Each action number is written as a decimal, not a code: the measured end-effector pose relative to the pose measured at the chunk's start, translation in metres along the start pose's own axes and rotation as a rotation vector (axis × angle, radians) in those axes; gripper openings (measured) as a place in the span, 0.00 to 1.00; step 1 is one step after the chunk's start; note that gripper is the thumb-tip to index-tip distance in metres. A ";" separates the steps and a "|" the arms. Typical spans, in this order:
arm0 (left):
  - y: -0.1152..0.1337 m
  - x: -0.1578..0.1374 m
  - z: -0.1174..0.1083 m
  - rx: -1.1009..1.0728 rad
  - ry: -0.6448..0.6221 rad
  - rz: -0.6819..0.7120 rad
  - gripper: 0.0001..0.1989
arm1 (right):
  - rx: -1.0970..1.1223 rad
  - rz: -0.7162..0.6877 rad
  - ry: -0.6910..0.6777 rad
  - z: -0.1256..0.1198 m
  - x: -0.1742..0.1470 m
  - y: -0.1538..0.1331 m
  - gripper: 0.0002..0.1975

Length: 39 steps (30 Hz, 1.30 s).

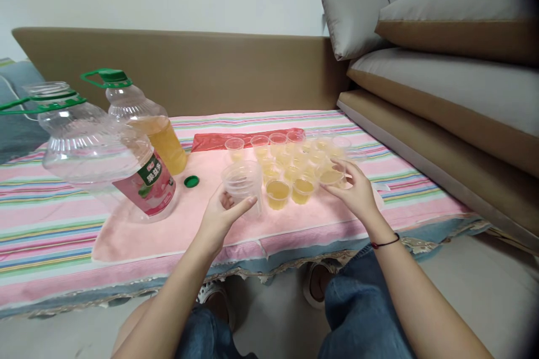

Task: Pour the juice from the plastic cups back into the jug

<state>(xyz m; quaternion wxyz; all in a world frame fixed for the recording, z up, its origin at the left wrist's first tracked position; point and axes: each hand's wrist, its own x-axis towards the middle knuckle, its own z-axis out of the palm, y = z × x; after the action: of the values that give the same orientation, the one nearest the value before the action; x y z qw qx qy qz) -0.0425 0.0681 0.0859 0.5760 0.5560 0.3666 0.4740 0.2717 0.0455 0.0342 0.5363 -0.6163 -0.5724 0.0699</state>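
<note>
My left hand (221, 210) is closed round a short stack of clear plastic cups (242, 179), nested in one another. On the right, my right hand (353, 188) has its thumb and fingers about the rim of a clear plastic cup (332, 174), beside the grouped cups. Several cups of yellow drink stand close together between my hands, among them two front cups (278, 195) (303, 190). At the back left of the group is a cup (234, 148) standing slightly apart.
An uncapped, see-through bottle (96, 146) with a pink label stands at left. Behind it is a capped bottle (164, 140) of yellow drink. A green cap (191, 181) and red plastic wrapper (210, 141) lie on the pink cloth (138, 247). Stacked cushions (455, 78) rise at right.
</note>
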 end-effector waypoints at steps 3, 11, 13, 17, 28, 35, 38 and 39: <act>-0.001 0.000 0.001 0.003 -0.003 0.006 0.32 | -0.090 -0.113 0.021 0.005 0.002 -0.001 0.30; -0.001 -0.001 -0.002 -0.009 -0.014 0.006 0.31 | -0.213 -0.207 0.036 0.012 0.005 -0.005 0.28; 0.000 -0.002 -0.003 -0.010 -0.016 0.003 0.31 | -0.235 -0.205 0.047 0.012 0.004 -0.006 0.29; 0.000 -0.001 -0.003 -0.020 -0.011 0.004 0.32 | -0.268 -0.207 0.059 0.013 0.003 -0.008 0.30; 0.001 -0.002 -0.001 -0.029 -0.002 0.000 0.32 | -0.340 -0.259 0.113 0.015 0.003 -0.012 0.30; 0.000 -0.002 0.000 -0.024 -0.001 -0.009 0.32 | -0.363 -0.258 0.113 0.014 0.004 -0.011 0.31; 0.000 -0.002 -0.001 -0.021 -0.007 -0.005 0.31 | -0.378 -0.274 0.114 0.014 0.004 -0.011 0.31; -0.001 -0.002 -0.001 -0.021 -0.008 -0.005 0.31 | -0.384 -0.280 0.113 0.013 0.004 -0.011 0.31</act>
<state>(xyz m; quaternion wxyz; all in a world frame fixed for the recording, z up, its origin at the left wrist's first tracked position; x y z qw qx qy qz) -0.0438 0.0669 0.0851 0.5845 0.5509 0.3607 0.4741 0.2567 0.0538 0.0388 0.4449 -0.6247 -0.6240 -0.1499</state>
